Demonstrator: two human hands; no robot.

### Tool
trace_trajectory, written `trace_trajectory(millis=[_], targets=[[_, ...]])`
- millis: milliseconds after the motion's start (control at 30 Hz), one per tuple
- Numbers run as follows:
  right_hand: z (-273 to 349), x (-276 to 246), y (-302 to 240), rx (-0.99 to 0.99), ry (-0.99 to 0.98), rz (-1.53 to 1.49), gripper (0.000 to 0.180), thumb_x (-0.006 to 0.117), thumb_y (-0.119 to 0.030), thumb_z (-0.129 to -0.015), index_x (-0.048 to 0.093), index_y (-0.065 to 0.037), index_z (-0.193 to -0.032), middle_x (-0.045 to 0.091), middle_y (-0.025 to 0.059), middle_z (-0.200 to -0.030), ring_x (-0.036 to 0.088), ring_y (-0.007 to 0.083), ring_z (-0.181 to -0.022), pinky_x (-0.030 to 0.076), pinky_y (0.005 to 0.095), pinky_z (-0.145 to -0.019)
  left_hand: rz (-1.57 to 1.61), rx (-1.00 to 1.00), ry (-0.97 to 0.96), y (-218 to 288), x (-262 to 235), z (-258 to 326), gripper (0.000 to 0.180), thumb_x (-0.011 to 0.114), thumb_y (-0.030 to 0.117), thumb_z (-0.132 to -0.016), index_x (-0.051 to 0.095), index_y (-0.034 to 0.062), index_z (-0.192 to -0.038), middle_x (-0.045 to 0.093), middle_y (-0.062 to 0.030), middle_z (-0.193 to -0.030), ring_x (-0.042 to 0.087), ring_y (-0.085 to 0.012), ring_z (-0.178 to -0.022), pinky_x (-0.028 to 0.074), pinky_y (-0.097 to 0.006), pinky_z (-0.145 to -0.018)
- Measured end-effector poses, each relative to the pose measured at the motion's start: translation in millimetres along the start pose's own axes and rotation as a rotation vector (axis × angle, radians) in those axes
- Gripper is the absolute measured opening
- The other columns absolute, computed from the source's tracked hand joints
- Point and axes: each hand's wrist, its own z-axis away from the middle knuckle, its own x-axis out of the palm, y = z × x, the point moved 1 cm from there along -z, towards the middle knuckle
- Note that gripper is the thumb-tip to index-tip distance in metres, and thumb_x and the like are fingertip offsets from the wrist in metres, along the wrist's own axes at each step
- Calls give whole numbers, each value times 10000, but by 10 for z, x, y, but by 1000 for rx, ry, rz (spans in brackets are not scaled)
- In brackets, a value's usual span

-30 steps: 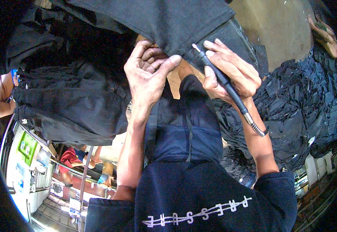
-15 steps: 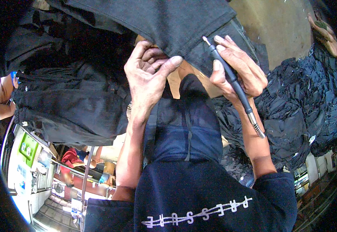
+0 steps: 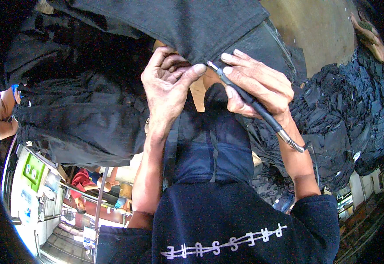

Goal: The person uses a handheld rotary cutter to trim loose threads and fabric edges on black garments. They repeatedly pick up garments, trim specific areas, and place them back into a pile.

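A black pen-shaped handpiece [image 3: 269, 119] with a coiled metal spring at its rear lies in my right hand [image 3: 264, 83], fingers closed along it. Its small pale tip meets the edge of a dark denim garment [image 3: 209, 26], right beside my left thumb. My left hand [image 3: 166, 88] grips the lower edge of that garment between thumb and curled fingers. The cloth spreads away from me over my lap, with a stitched seam slanting up to the right. Part of my left fingertips is hidden by the fabric.
Dark garments [image 3: 82, 119] are heaped on the left. Another large pile of dark cloth [image 3: 346, 110] lies on the right. A person's arm [image 3: 5, 112] shows at the far left, a bare foot [image 3: 370, 37] at the upper right. Someone in a red shirt [image 3: 85, 182] is farther off.
My right hand has moved left and slightly down, bringing the handpiece's tip from over the cloth to its edge by my left thumb. My left hand has stayed almost still.
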Motion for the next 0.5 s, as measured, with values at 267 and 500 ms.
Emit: trace_trajectory(millis=[267,500], targets=[[36,5,15,42,122,63,180,781,-4,-803,793,41,-977,790,185,-946,813,363,-996,658,524,-953,33,44,-2,-60,-15,-3,433,861,-102,-840,582,-35,-1164,663,-81,-982,700,-132,-894,616,-262,-824],[2,-145,35,128,185,127,223,746,-6,-879,748,110,-1069,788,260,-998,788,420,-1065,601,579,-1021,52,85,-18,-162,-36,-79,326,834,-128,-848,628,-25,-1080,683,-72,-950,710,-136,-893,617,-281,-823]])
